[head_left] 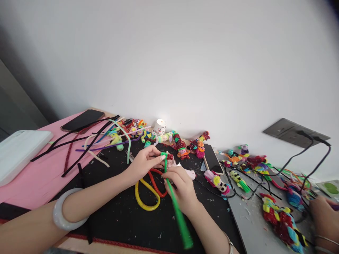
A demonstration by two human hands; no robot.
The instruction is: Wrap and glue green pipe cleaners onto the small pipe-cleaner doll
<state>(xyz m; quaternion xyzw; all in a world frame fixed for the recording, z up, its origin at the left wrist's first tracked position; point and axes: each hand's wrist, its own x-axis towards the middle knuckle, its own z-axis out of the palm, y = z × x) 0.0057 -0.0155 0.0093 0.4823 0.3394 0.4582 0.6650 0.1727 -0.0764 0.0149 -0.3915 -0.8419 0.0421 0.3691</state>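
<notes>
Green fuzzy stem lies in both hands, above and right of the yellow-and-red scissor handles. The left hand, its grip closed, pinches one end beside a dark-red glittery piece, probably to steady it; the right hand, also closed on the stem, apparently guides its length.

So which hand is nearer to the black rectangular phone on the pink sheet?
Left. The left hand is in front of the black rectangular phone, off to its right; the right hand is farther right and closer to the camera.
</notes>
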